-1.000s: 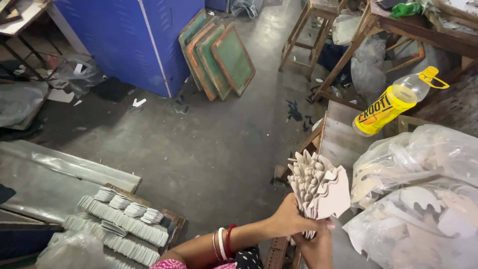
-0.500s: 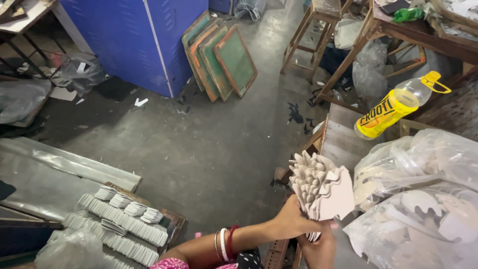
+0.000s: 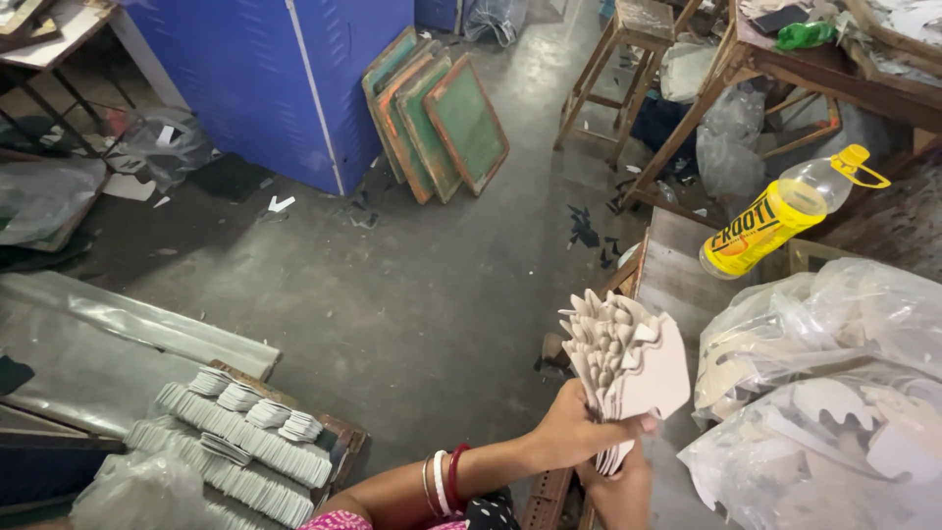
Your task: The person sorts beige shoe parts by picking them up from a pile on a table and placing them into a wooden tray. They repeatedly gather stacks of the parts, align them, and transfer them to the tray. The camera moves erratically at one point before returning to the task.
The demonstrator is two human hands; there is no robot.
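Note:
My left hand [image 3: 572, 429] grips a thick fanned stack of pale die-cut card pieces [image 3: 628, 358], held upright beside a wooden bench. White and red bangles sit on that wrist. My right hand [image 3: 618, 491] closes on the lower end of the same stack from beneath; only its upper part shows at the frame's bottom edge. Clear plastic bags full of similar cut card shapes [image 3: 834, 393] lie just right of the stack.
A yellow-labelled plastic bottle [image 3: 780, 214] lies on the bench [image 3: 677, 275]. Rows of stacked card pieces [image 3: 240, 437] sit at lower left. Green framed screens [image 3: 437, 118] lean on a blue cabinet [image 3: 285, 79]. Wooden stool [image 3: 623, 69] and table [image 3: 785, 59] stand beyond.
The stack and both hands have stayed nearly in place; the view has shifted slightly, and the fanned pieces look a little more spread.

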